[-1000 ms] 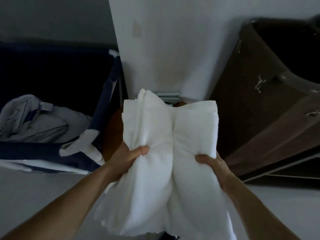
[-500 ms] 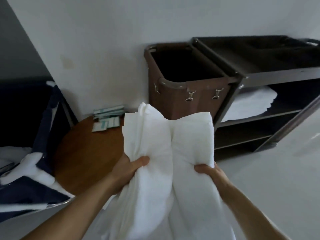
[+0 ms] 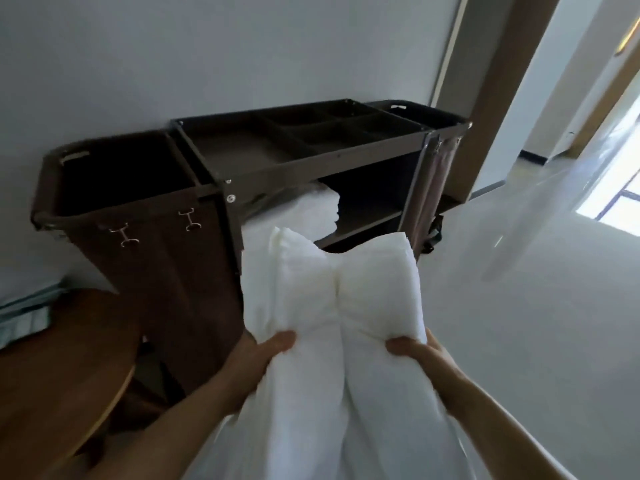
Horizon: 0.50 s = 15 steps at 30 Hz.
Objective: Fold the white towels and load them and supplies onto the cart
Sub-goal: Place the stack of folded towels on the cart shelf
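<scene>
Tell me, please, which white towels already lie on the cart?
The folded stack on the cart's shelf; the other towels are off the cart, gripped by the left hand and right hand.

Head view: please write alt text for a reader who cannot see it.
The left hand and the right hand grip a bundle of folded white towels before a dark brown cart. One shelf holds a white stack; a brown laundry bag hangs at its left end.

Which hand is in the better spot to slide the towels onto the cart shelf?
Probably the right hand: the free space on the shelf lies on its side, while the left hand faces the stacked towels there. Both grip the folded towels.
</scene>
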Each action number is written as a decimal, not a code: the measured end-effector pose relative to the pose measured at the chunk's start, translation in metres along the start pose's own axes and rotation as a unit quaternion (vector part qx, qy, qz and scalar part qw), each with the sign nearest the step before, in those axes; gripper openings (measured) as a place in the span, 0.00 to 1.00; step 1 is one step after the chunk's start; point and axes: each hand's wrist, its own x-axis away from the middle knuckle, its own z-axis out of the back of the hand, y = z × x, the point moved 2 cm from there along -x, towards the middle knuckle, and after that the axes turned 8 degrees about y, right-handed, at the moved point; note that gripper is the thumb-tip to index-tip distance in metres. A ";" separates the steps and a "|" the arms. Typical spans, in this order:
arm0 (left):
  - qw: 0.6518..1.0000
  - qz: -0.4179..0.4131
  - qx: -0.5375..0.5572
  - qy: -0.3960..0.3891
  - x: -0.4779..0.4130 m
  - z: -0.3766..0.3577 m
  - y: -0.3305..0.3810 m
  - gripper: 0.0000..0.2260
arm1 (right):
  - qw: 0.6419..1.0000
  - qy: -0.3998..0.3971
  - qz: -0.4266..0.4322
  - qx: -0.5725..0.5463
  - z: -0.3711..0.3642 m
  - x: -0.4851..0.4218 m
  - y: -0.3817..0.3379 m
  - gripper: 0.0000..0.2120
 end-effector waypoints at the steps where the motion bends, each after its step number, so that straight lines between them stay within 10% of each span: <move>1: 1.000 -0.001 0.006 -0.006 -0.006 -0.021 0.002 0.20 | 1.000 0.006 0.003 0.001 0.018 -0.009 -0.006 0.36; 15: 0.997 -0.050 0.054 -0.024 -0.234 -0.238 0.042 0.22 | 0.997 0.046 0.062 0.028 0.145 -0.273 -0.116 0.39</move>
